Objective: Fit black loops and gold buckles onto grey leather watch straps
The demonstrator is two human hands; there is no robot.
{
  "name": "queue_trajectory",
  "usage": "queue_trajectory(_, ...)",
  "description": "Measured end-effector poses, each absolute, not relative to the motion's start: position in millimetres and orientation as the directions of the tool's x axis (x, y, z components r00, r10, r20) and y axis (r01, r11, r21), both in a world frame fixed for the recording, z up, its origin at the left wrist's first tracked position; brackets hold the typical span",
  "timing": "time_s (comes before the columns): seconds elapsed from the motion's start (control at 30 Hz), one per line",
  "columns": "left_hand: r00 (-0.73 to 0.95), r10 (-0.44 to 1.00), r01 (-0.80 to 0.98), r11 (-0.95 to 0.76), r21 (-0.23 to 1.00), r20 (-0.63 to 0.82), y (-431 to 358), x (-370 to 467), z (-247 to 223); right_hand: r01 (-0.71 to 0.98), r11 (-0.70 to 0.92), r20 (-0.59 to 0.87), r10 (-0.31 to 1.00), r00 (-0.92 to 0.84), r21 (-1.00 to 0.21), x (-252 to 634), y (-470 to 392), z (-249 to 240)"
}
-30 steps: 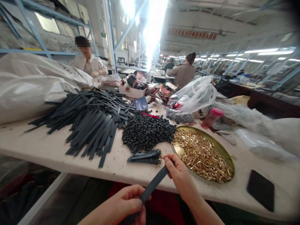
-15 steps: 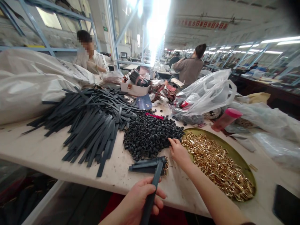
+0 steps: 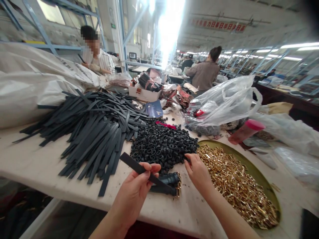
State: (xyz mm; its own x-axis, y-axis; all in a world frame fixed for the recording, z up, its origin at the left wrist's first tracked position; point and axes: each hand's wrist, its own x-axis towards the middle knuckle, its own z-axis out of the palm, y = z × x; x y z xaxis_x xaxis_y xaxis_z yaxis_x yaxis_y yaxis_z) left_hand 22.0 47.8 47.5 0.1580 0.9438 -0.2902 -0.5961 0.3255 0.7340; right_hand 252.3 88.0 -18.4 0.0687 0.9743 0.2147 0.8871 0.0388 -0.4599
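My left hand (image 3: pixel 139 182) pinches a flat dark strap (image 3: pixel 131 162) between thumb and fingers. The strap slants from upper left down to the right. Its lower end lies over a small stack of dark straps with gold buckles (image 3: pixel 178 184), so where it ends is hard to make out. My right hand (image 3: pixel 199 172) is at the right front edge of a heap of small black loops (image 3: pixel 159 142), its thumb and fingertips drawn together. Something dark shows at those fingertips, too small to name. Gold buckles (image 3: pixel 231 179) fill an olive round tray (image 3: pixel 270 189) beside my right forearm.
Loose dark straps (image 3: pixel 99 132) lie in a broad pile at the left. Behind the loops are a white box (image 3: pixel 144 94), a blue card (image 3: pixel 154 109) and a clear plastic bag (image 3: pixel 224 103). A pink-lidded jar (image 3: pixel 246 131) leans near the tray. Two people (image 3: pixel 93 56) work beyond.
My left hand has moved up and left, and its strap has swung from nearly upright to a slant. My right hand has shifted slightly right and down along the loop heap.
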Motion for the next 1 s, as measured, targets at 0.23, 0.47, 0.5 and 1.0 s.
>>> queue_trajectory(0.23,0.659,0.523,-0.099,-0.652,0.752,0.541,7,46,32,-0.266,-0.492,-0.437,0.866,-0.243,-0.829,208,14,13)
queue_trajectory(0.47,0.513,0.551,0.292,-0.833,0.469,0.659,6,46,-5,-0.309,-0.389,-0.393,0.918,-0.051,-0.868,215,17,9)
queue_trajectory(0.5,0.503,0.549,0.317,-0.836,0.448,0.668,6,45,-7,-0.254,-0.352,-0.362,0.932,-0.007,-0.901,217,17,5)
queue_trajectory(1.0,0.489,0.87,0.033,-0.086,0.996,0.059,9,49,-7,-0.218,-0.401,-0.418,0.907,0.04,-0.89,213,29,-3)
